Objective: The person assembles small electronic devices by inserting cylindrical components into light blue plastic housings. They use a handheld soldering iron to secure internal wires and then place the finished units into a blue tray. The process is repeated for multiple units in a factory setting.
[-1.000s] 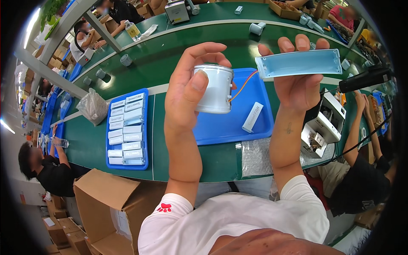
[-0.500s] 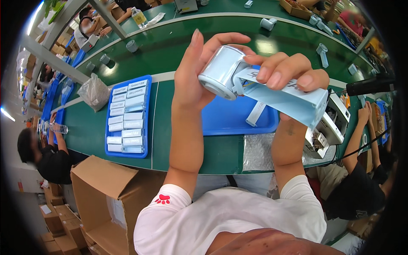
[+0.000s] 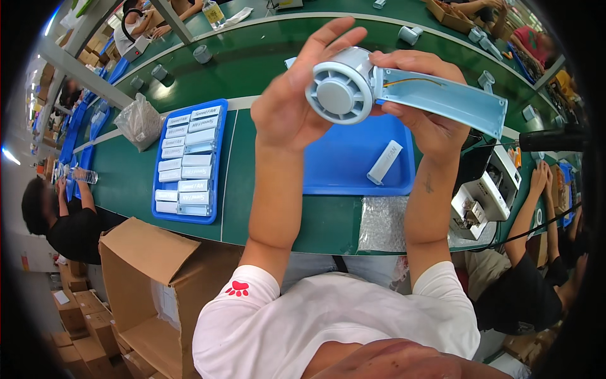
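Observation:
A light-blue handheld fan [image 3: 360, 84] is held up over the table, its round slotted head toward my left and its hollow handle pointing right. Inside the handle's open trough lies a thin yellow-and-dark wire. My right hand [image 3: 435, 114] grips the fan near the joint of head and handle, thumb below and fingers above. Beside the fan's head is my left hand [image 3: 287, 104], fingers stretched and apart; whether its palm touches the head is hard to tell. Below, a blue tray [image 3: 353, 180] carries one loose pale-blue handle cover [image 3: 385, 163].
At left, another blue tray [image 3: 221, 148] holds rows of handle covers, near a plastic bag of small parts [image 3: 140, 123]. A white machine [image 3: 486, 196] and a black tool [image 3: 549, 141] are at right. Bubble wrap [image 3: 382, 224] lies at the table edge; an open carton [image 3: 142, 252] stands below left.
The fan has been turned, so its slotted face and the handle's open inside now show. My left hand's fingers have come away from around the head; my right hand keeps its hold.

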Motion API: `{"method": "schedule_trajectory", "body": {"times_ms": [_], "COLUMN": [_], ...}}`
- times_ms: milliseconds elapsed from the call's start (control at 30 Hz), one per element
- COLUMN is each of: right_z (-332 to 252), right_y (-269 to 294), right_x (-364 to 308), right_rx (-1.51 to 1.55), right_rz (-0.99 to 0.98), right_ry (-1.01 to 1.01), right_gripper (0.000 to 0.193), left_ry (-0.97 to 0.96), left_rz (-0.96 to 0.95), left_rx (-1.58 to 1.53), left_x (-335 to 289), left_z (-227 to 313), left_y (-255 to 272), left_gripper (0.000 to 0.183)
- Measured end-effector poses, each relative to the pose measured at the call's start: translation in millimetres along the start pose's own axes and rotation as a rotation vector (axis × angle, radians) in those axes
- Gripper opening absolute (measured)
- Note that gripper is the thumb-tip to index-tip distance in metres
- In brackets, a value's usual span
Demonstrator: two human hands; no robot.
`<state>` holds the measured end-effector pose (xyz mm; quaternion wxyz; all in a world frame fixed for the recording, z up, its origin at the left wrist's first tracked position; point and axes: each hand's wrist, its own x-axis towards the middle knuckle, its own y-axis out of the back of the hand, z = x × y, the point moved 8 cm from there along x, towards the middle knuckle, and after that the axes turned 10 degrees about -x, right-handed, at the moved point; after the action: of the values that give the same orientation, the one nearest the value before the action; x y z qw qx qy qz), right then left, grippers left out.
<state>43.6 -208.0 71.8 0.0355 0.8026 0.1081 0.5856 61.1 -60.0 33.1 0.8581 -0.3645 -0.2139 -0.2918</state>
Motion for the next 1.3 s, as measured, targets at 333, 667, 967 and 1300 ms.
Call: {"method": "schedule_trajectory", "body": {"times_ms": [333, 667, 967, 1300], "right_z": [15, -6, -3, 3], "right_y": [-6, -13, -4, -9], "right_x": [-8, -6, -9, -8], "right_rx": [0.047, -0.248, -0.165, -0.016], "right_rz": [0.154, 0.077, 0.121, 0.183], "right_ry": [-0.148, 0.027, -0.033, -0.062], "right_gripper": [0.043, 0.042, 0.038, 0.040], "left_ry": [-0.122, -0.078, 0.010, -0.209], "left_rz": [0.221, 0.410, 0.334, 0.507], "left_rx": [0.198, 0.012, -0.001, 0.406], "left_x": [2, -2, -2, -7], "left_z": [8, 1, -4, 12], "left_y": [-6, 17, 19, 24], "left_gripper": [0.054, 0.063, 0.068, 0.071]}}
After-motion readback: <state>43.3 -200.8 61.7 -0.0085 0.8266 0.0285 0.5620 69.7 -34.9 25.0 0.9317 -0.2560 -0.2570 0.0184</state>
